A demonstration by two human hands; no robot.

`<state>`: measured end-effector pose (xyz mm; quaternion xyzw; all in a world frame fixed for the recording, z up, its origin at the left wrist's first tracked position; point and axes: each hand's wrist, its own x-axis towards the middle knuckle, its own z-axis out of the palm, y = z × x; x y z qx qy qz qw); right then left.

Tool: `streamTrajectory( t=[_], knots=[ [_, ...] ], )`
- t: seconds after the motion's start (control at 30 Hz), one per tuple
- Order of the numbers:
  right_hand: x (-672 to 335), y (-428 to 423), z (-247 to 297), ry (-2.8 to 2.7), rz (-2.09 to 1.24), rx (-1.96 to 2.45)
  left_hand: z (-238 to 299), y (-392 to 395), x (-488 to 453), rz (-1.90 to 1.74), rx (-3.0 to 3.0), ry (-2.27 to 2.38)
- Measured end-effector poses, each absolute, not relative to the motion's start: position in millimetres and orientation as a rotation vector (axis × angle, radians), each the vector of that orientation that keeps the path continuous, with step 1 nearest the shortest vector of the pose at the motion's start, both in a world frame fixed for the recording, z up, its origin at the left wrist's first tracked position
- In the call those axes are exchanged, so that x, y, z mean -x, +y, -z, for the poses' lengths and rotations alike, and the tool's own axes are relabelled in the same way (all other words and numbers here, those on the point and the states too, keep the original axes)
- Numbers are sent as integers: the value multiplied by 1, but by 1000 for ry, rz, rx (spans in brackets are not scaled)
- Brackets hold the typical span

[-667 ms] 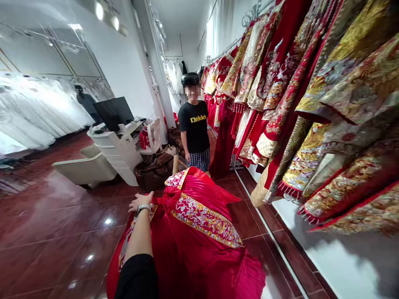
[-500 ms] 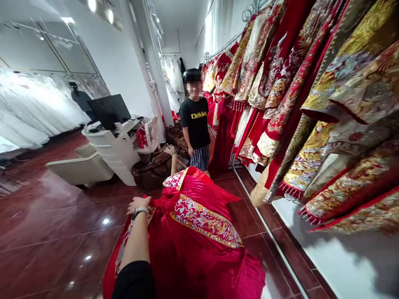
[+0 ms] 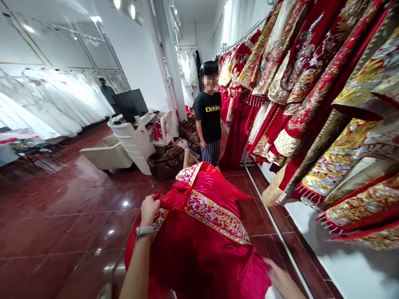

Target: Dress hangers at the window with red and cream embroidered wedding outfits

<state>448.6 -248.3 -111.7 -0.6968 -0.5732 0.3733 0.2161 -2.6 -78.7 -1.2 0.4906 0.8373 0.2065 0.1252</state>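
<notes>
A red pleated skirt (image 3: pixel 193 245) with gold and silver embroidered panels (image 3: pixel 218 216) spreads out in front of me. What holds it up underneath is mostly hidden. At its upper left edge, my left hand (image 3: pixel 149 209) is closed around a fold of the red waist fabric; a watch (image 3: pixel 144 231) sits on that wrist. My right hand (image 3: pixel 276 272) is at the lower right edge of the skirt, by the magenta pleats. It is blurred, and its fingertips are too smeared to show a grip.
A person (image 3: pixel 209 112) in a black T-shirt stands just beyond the skirt. Embroidered red and gold garments (image 3: pixel 299 95) hang along the right wall. Brown bags (image 3: pixel 166 162), a white desk (image 3: pixel 131 143) with a monitor (image 3: pixel 131 104), and a cream armchair (image 3: pixel 109 157) are at left.
My left hand has gone from lying spread on the waist edge to pinching its fabric. My right hand has come into view at the lower right. The view has shifted left.
</notes>
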Motion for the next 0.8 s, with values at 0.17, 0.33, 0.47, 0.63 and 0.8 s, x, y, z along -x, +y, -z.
streamTrajectory(
  t=[0.17, 0.33, 0.47, 0.63, 0.8],
  knots=[
    [-343, -135, 92, -1699, -943, 1549, -12, -142, -46, -1067, -1586, 2149],
    [-231, -80, 40, -1896, -833, 1471, -42, -197, -99, -1422, -1627, 1738],
    [-200, -74, 22, -2126, -698, 1636, -64, -236, -122, -1371, -1601, 1576],
    [-247, -69, 8, -2028, -587, 1750, -79, -273, -134, -1374, -1433, 1533],
    [-357, -86, -37, -1784, -526, 1814, -86, -277, -137, -1385, -1331, 1577]
  ],
)
